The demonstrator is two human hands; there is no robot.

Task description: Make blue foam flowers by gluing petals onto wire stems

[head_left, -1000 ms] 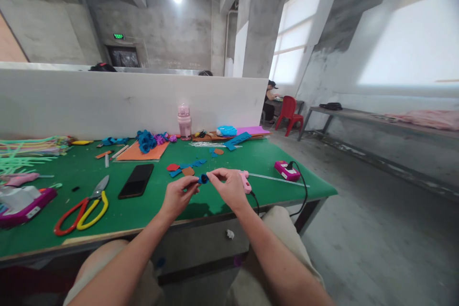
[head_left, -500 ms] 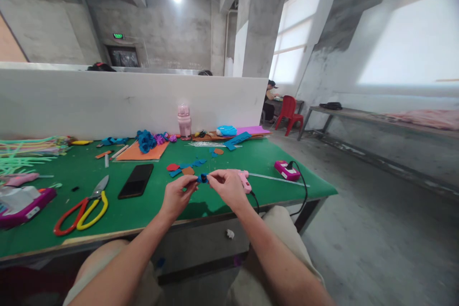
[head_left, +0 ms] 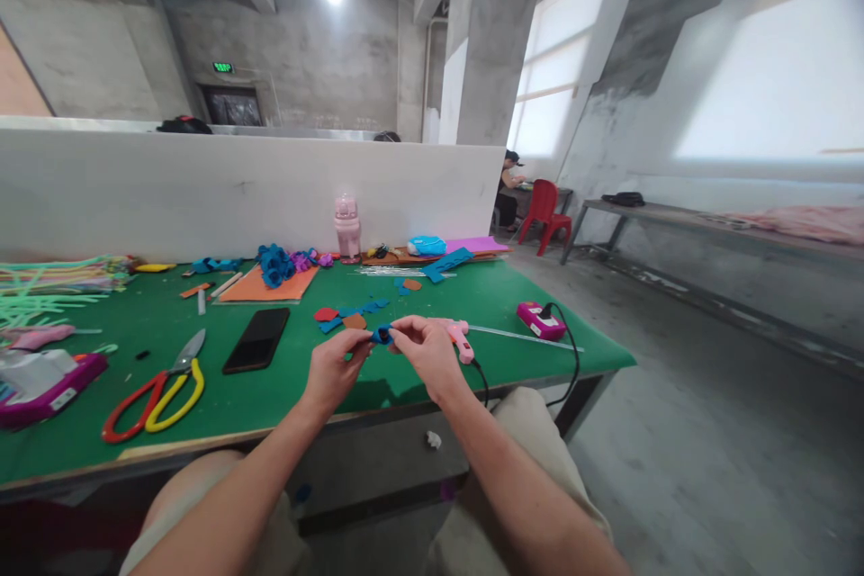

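— Two hands, what are they doing from the head camera?

— Both of mine meet over the green table (head_left: 202,396). My left hand (head_left: 332,369) and right hand (head_left: 427,349) each pinch the same small blue felt piece (head_left: 382,336) between thumb and fingertips; it sits right between them, lifted just above the tabletop.

— What lies about them?

— Just beyond my right hand is a pink glue gun (head_left: 461,342), its black cord running past my wrist. Farther right sits a pink power strip (head_left: 538,320). Just beyond the fingertips lie loose felt scraps (head_left: 347,315), blue, red and brown. Left of my left hand is a black phone (head_left: 257,339), and further left the red-and-yellow scissors (head_left: 157,389). Well beyond, by the white partition, stands a pink bottle (head_left: 346,229).
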